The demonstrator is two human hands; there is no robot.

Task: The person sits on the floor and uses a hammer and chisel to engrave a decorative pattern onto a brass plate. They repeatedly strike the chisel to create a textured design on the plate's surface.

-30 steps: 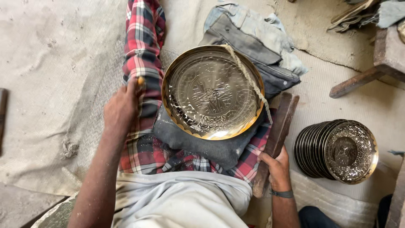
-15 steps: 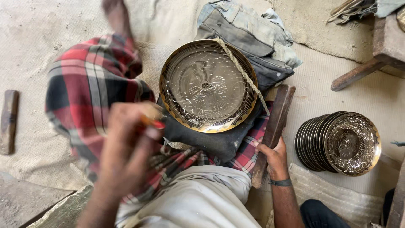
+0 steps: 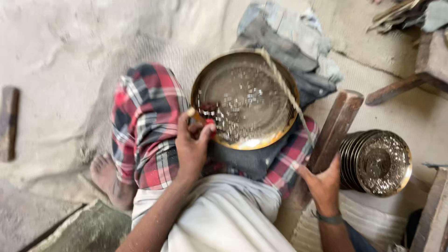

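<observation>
I see my left hand (image 3: 191,147) closed around a small tool (image 3: 201,119) with a pale wooden end and a red part; the tool's tip is blurred, so I cannot tell whether it touches the metal. It sits at the near-left rim of a round brass plate (image 3: 245,100), which lies on a dark cloth pad (image 3: 252,161) over my lap, between my knees in red checked trousers (image 3: 144,121). The plate's pattern is smeared by motion and hard to read. A thin rope (image 3: 284,91) runs across the plate's right side. My right hand (image 3: 322,184) grips the lower part of a dark wooden block (image 3: 333,128) standing tilted on the floor, just beside my right knee; its foot is hidden behind my hand. Right of the block, a stack of embossed plates (image 3: 375,161) stands on edge, leaning, on a pale ribbed mat (image 3: 373,219). Folded grey-blue cloths (image 3: 289,37) lie beyond the plate. My bare left foot (image 3: 109,179) rests on the dusty floor (image 3: 56,56).
</observation>
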